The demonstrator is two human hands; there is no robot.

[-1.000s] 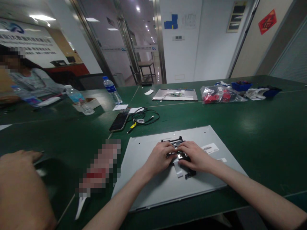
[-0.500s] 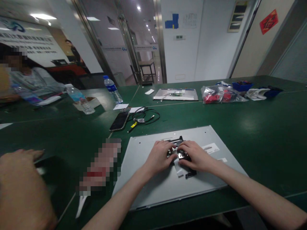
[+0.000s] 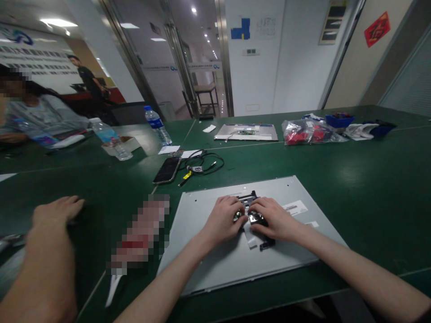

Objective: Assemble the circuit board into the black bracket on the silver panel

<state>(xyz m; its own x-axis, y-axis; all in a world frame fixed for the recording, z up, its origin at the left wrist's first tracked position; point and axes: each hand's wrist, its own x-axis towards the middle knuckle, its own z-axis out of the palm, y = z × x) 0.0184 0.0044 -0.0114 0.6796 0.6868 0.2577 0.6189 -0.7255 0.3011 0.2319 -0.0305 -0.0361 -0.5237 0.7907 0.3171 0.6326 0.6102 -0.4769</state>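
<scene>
A large pale grey flat metal panel [image 3: 208, 260] lies on the green table in front of me. On its middle rests a black plastic frame [image 3: 267, 244] with a white ribbon-like strip [image 3: 251, 238], partly covered by my hands. My left hand [image 3: 225, 218] has its fingers curled round a small shiny metal part [image 3: 237, 216]. From the right, my right hand [image 3: 274, 220] grips a black and silver metal part [image 3: 257, 218] between thumb and fingers. The two hands are close together, and their fingertips hide much of both parts.
Left of the panel lies a blurred-out reddish packet [image 3: 144, 229]. A co-worker's arm [image 3: 50, 251] reaches in at the left. Beyond are a phone [image 3: 167, 169], a coiled black cable [image 3: 215, 157], bottles [image 3: 157, 124], a smaller panel [image 3: 247, 132] and a plastic bag [image 3: 310, 132].
My hands hold nearly the same place, with the left fingers shifted slightly. The co-worker's hand at the left has moved right and up. A person in the background has stepped left.
</scene>
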